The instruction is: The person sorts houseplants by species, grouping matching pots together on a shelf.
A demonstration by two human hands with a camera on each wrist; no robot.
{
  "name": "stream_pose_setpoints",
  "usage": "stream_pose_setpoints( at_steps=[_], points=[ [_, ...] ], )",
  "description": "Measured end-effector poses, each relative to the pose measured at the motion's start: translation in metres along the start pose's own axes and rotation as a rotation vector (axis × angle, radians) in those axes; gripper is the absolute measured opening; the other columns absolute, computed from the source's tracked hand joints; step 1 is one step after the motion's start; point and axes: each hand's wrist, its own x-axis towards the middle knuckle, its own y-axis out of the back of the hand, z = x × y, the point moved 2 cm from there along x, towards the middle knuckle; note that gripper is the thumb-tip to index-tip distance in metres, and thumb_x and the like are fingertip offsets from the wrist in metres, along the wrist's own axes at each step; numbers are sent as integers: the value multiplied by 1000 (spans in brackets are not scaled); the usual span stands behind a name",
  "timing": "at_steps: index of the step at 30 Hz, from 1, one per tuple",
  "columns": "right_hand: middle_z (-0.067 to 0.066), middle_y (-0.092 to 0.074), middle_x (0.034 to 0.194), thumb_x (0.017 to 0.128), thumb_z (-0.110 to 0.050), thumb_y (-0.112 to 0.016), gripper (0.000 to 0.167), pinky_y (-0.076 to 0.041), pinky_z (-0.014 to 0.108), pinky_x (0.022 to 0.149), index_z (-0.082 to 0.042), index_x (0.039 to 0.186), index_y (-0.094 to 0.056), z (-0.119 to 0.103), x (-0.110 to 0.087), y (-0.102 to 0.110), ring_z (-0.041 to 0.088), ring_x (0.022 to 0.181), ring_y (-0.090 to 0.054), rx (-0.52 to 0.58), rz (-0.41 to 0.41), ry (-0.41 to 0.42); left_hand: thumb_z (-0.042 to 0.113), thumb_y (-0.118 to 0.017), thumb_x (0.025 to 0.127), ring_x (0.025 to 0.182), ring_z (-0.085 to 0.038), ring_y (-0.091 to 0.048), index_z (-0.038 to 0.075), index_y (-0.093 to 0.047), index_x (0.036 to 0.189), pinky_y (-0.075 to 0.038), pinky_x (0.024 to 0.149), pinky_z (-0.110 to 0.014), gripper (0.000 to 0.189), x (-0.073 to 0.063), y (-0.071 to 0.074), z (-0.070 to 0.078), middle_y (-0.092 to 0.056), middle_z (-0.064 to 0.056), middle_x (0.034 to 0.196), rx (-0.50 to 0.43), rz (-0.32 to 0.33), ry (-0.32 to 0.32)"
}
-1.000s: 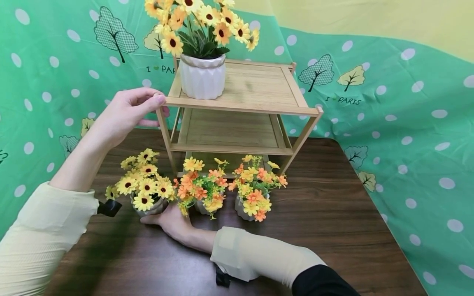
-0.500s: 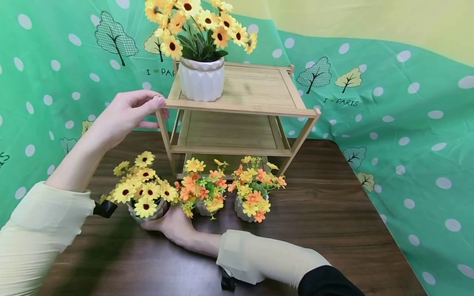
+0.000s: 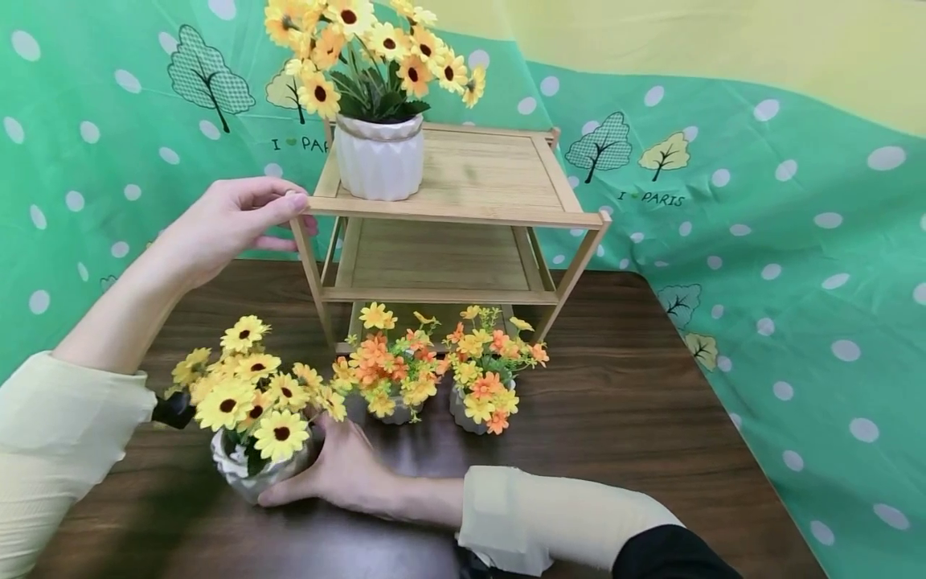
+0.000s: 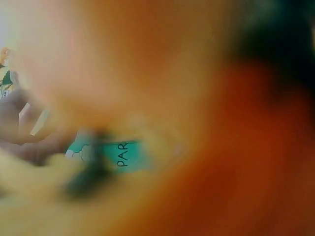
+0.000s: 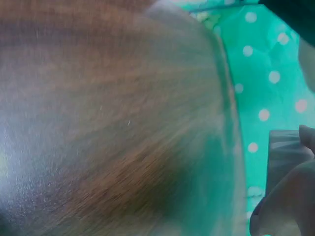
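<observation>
The person's right hand [image 3: 347, 474] curls round the near right side of a pot [image 3: 242, 474], thumb along its front. Yellow flowers [image 3: 253, 394] with dark centres spill over the rim; whether the base meets the worktop [image 3: 615, 386] I can't tell. The left hand [image 3: 231, 217] holds the top front corner of a wooden rack [image 3: 499, 173] at its left end, thumb above and fingers tucked behind. Both forearms wear pale sleeves [image 3: 571, 515].

Just past the right hand, a middle plant [image 3: 394, 370] and a right plant [image 3: 477, 370], orange and yellow, stand side by side before the rack. A white pot [image 3: 379, 161] of taller yellow flowers sits on the top shelf, towards the left. Green spotted cloth [image 3: 760, 265] hangs behind everything.
</observation>
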Motion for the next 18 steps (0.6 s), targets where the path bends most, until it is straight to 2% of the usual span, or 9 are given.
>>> stream_pose_setpoints(
  at_steps=[2, 4, 5, 7, 9, 13, 15, 17, 18],
  points=[
    [-14, -78, 95, 64, -40, -99, 77, -51, 16, 100, -23, 129, -63, -6, -6, 3, -2, 101, -70, 60, -45, 29, 41, -56, 105, 107, -7, -69, 11, -64, 128, -62, 83, -19, 39, 0, 0, 1, -70, 4, 109, -8, -3, 5],
    [-12, -79, 97, 64, -40, -99, 76, -51, 13, 96, -22, 128, -63, -12, -10, 8, -4, 98, -69, 57, -57, 55, 41, -56, 105, 108, -8, -69, 11, -64, 128, -62, 83, -19, 39, 0, 1, 2, -70, 4, 110, -14, -6, 8],
    [-9, -79, 92, 64, -39, -99, 76, -51, 12, 94, -20, 127, -63, -16, -11, 11, -4, 94, -69, 58, -62, 60, 41, -56, 105, 108, -8, -69, 11, -64, 128, -62, 84, -19, 39, 0, 1, 3, -70, 4, 110, -17, -9, 10],
    [-4, -79, 104, 64, -38, -99, 80, -51, 12, 96, -17, 131, -63, -23, -14, 18, -4, 96, -69, 62, -62, 76, 42, -56, 105, 108, -8, -69, 11, -64, 128, -62, 84, -19, 39, 0, 0, 3, -70, 4, 110, -18, -12, 13],
    [-3, -76, 111, 62, -42, -99, 98, -52, 12, 93, -14, 144, -53, -31, -16, 26, -6, 99, -65, 4, -45, 89, 42, -56, 105, 107, -7, -69, 11, -64, 129, -62, 84, -19, 39, 0, 1, 2, -71, 5, 109, -17, -11, 14],
    [-16, -62, 70, 66, -38, -97, 96, -51, 8, 68, -14, 147, -50, -46, -20, 42, -10, 61, -52, 21, -102, 117, 41, -55, 106, 105, -4, -70, 11, -64, 128, -62, 83, -19, 38, -1, 2, -1, -72, 6, 107, 5, -9, 12],
    [-16, -52, 60, 67, -37, -97, 99, -50, 9, 61, -15, 150, -48, -52, -21, 49, -9, 53, -48, 21, -134, 129, 39, -55, 106, 103, -4, -71, 12, -64, 126, -63, 82, -20, 35, -1, 3, -1, -74, 8, 105, 12, -10, 9],
    [-15, -63, 70, 66, -34, -98, 104, -52, 8, 69, -16, 154, -45, -59, -21, 58, -9, 63, -55, 38, -143, 140, 38, -56, 106, 102, -3, -72, 13, -65, 126, -64, 82, -22, 33, -1, 4, 0, -75, 9, 104, 0, -14, 18],
    [-14, -70, 83, 66, -31, -98, 101, -53, 8, 77, -17, 152, -47, -62, -20, 62, -9, 75, -60, 59, -151, 153, 38, -57, 106, 102, -3, -72, 13, -66, 126, -64, 82, -23, 33, -1, 4, 1, -75, 9, 104, -5, -18, 20]
  ],
)
